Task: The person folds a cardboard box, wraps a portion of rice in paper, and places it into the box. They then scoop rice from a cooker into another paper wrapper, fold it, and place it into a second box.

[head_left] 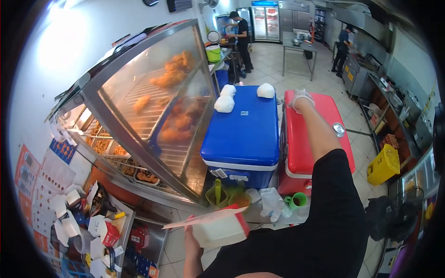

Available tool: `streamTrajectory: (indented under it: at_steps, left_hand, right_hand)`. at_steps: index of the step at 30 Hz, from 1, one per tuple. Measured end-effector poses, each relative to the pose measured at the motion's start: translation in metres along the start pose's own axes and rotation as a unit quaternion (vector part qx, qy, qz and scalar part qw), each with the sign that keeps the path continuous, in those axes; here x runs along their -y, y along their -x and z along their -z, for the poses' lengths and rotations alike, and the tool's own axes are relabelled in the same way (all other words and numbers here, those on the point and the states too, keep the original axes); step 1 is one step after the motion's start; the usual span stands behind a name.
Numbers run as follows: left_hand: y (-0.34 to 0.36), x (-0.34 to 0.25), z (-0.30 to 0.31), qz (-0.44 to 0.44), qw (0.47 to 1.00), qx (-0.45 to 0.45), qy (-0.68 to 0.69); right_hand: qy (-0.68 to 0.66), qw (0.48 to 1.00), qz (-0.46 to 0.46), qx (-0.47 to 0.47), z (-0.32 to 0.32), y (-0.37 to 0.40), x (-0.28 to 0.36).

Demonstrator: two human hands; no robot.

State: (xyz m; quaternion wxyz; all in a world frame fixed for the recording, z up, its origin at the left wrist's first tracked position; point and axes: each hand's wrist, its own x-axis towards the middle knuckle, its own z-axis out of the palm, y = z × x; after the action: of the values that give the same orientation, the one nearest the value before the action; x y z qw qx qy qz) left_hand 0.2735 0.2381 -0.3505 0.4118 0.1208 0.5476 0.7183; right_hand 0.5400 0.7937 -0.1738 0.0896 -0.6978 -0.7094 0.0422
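Note:
My left hand is closed on a takeaway box, red and white outside with a pale inside. Its lid flap stands open, and the part I see inside is bare. My right arm reaches across the red cooler. At the far left of its lid is my right hand in a clear plastic glove, fingers curled; what they grip, if anything, is hidden. Beside it stands a blue cooler, lid down. Several white wrapped bundles lie on that lid.
A glass warmer with fried chicken stands left. Below the coolers are a green mug and containers with a green handle. Takeaway boxes crowd the lower left. A can sits on the red lid. Two people work farther back.

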Motion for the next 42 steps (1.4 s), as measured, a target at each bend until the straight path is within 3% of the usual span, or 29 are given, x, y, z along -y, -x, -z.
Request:
streamTrajectory:
  at_steps: [3,5,6,8,10,12,13,15,16,18,19,21,23,24,26,27,29,30,32,34,36,37,39,40,42]
  left_hand:
    - [-0.006,-0.009,-0.016,0.012,0.997,0.061,-0.044]
    - [-0.017,-0.022,-0.028,0.004,0.996,0.076,-0.056]
    - [-0.022,-0.031,-0.037,-0.002,0.993,0.094,-0.073]
    - [-0.03,-0.055,-0.061,0.032,0.995,0.094,-0.02]
    - [-0.045,-0.069,-0.087,0.072,0.992,0.101,0.029]
    - [-0.068,-0.077,-0.11,0.022,0.985,0.159,0.07]
    - [-0.075,-0.084,-0.126,0.012,0.983,0.17,0.068]
    - [-0.099,-0.096,-0.156,-0.009,0.982,0.184,0.03]
    - [-0.118,-0.099,-0.168,-0.018,0.982,0.188,-0.006]
    - [-0.151,-0.107,-0.193,0.02,0.981,0.193,-0.02]
    - [-0.173,-0.106,-0.205,0.004,0.976,0.216,-0.028]
    - [-0.204,-0.106,-0.221,0.036,0.968,0.249,-0.019]
    - [-0.215,-0.11,-0.236,0.071,0.966,0.249,-0.007]
    - [-0.214,-0.11,-0.238,0.07,0.969,0.237,-0.011]
    - [-0.24,-0.092,-0.229,0.062,0.967,0.248,-0.003]
    - [-0.232,-0.088,-0.226,0.048,0.972,0.231,0.0]
    - [-0.225,-0.087,-0.225,-0.016,0.974,0.222,0.033]
    - [-0.223,-0.081,-0.224,-0.012,0.975,0.221,0.03]
    - [-0.217,-0.066,-0.226,-0.195,0.975,0.089,-0.056]
    - [-0.192,-0.059,-0.22,-0.24,0.962,0.09,-0.093]
    - [-0.14,-0.051,-0.227,-0.464,0.867,0.007,-0.184]
    - [-0.124,-0.043,-0.231,-0.52,0.83,0.039,-0.195]
    - [-0.099,-0.034,-0.251,-0.59,0.761,0.132,-0.238]
    - [-0.086,-0.031,-0.263,-0.595,0.732,0.197,-0.267]
    - [-0.072,-0.024,-0.304,-0.532,0.734,0.302,-0.294]
  right_hand:
    - [0.072,0.996,-0.018,0.057,-0.014,-0.018,-0.007]
    - [0.156,0.984,0.079,0.041,-0.012,-0.006,-0.009]
    - [0.158,0.983,0.08,0.038,-0.021,-0.01,-0.011]
    - [0.076,0.997,0.012,-0.022,-0.048,-0.018,-0.022]
    - [0.049,0.998,-0.037,-0.005,0.001,0.06,-0.003]
    - [0.193,0.965,0.148,0.095,0.018,0.108,-0.004]
    - [0.19,0.967,0.142,0.097,0.008,0.114,-0.014]
    - [0.338,0.902,0.263,0.057,-0.022,0.117,-0.035]
    - [0.333,0.905,0.257,0.063,-0.031,0.122,-0.042]
    - [0.158,0.972,0.167,0.041,-0.038,0.131,-0.055]
    - [0.154,0.975,0.15,0.049,-0.037,0.14,-0.059]
    - [0.145,0.943,0.259,-0.149,-0.035,0.17,-0.065]
    - [0.062,0.926,0.241,-0.285,-0.033,0.196,-0.06]
    - [0.077,0.933,0.226,-0.269,-0.03,0.202,-0.063]
    - [0.067,0.9,0.254,-0.348,-0.024,0.208,-0.076]
    - [0.078,0.905,0.25,-0.334,-0.018,0.209,-0.086]
    - [0.013,0.911,0.087,-0.403,-0.003,0.198,-0.102]
    - [0.013,0.912,0.085,-0.4,-0.003,0.191,-0.11]
    - [-0.063,0.931,-0.046,-0.358,-0.007,0.172,-0.136]
    - [-0.096,0.924,-0.018,-0.37,-0.035,0.144,-0.169]
    - [-0.22,0.927,0.094,-0.288,-0.039,0.126,-0.181]
    - [-0.229,0.921,0.114,-0.295,-0.033,0.117,-0.178]
    - [-0.381,0.904,0.08,-0.177,-0.029,0.101,-0.169]
    - [-0.389,0.901,0.099,-0.167,-0.03,0.086,-0.171]
    - [-0.293,0.94,0.114,-0.131,-0.026,0.054,-0.18]
